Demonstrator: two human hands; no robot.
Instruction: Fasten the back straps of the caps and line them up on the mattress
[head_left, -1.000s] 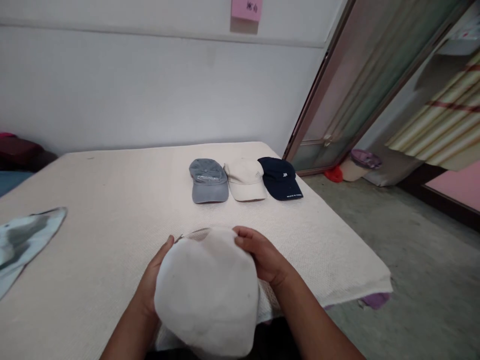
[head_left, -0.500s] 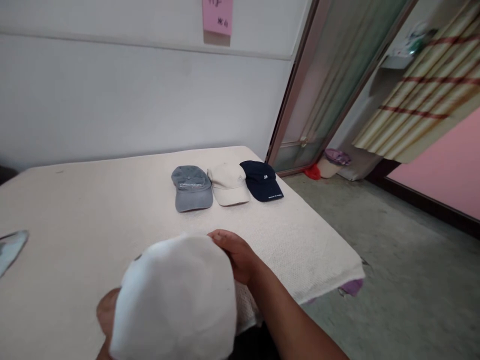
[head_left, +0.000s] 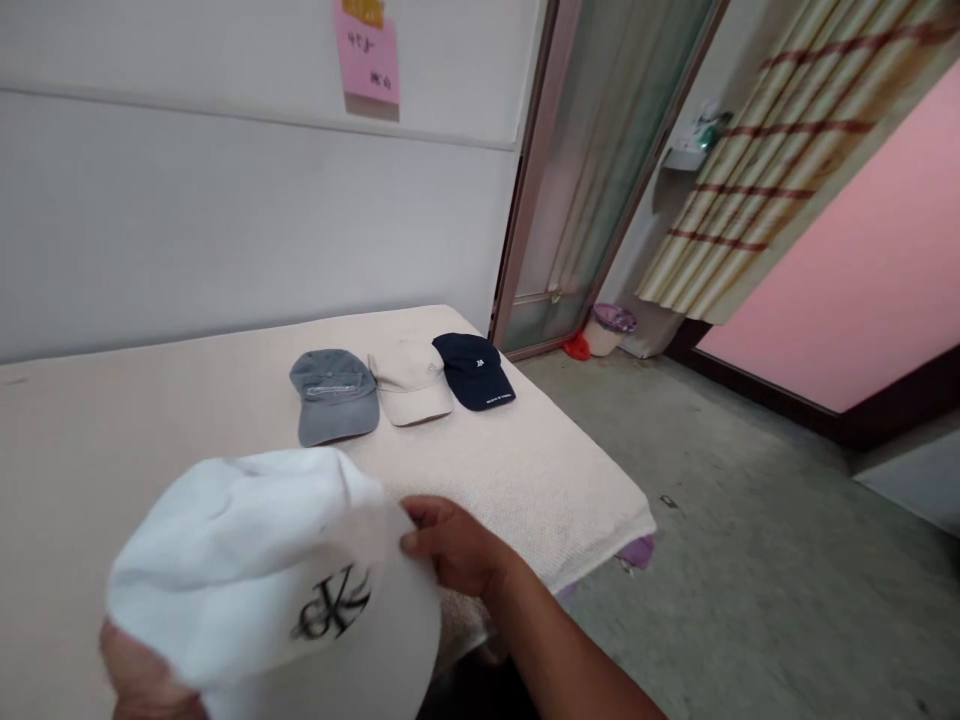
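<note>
A white baseball cap with a black CK logo is held up close in front of me, its brim toward the lower right. My right hand pinches the brim's right edge between thumb and fingers. Around the cap's lower left edge my left hand is closed, most of its fingers hidden behind the cap. Beyond, side by side on the bed, lie a grey cap, a beige cap and a navy cap, brims facing me.
The bed has a cream textured cover and ends on the right above a grey concrete floor. A white wall with a pink note stands behind it. A lined bin sits near the sliding door.
The white cap has been turned so its logo and brim now show, and it has moved left. My right hand now grips the brim. The view has swung right.
</note>
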